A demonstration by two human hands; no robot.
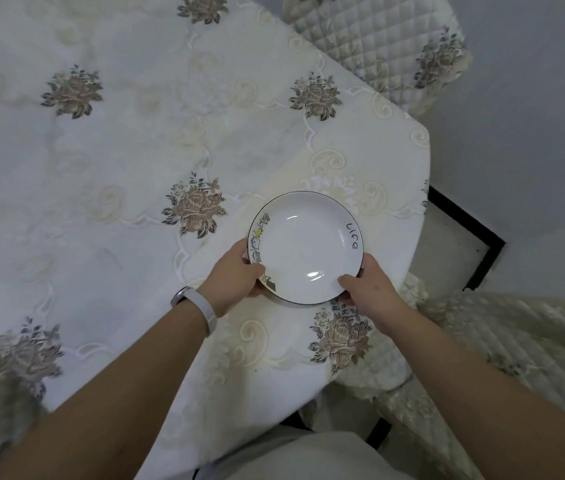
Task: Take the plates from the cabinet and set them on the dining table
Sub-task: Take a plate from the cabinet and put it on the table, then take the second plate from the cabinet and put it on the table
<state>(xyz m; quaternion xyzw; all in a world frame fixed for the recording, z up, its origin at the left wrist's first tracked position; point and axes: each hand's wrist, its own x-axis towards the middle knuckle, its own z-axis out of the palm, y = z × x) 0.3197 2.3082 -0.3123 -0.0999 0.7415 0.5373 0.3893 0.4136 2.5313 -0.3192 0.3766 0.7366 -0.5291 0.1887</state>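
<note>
One plate (307,245) in view, white with a thin dark rim, held over the near-right part of the dining table (66,188). Left hand (236,271) grips the rim at 8 o'clock, thumb on top; right hand (365,282) grips it at 5 o'clock, thumb on the rim. Cannot tell if the plate touches the floral tablecloth (198,209). "Life" handwritten at 3 o'clock on the rim; small cartoon drawings at 9 o'clock. White wristband (201,306) on left wrist. Quilted chair covers at 1 and 4 o'clock of the plate.
</note>
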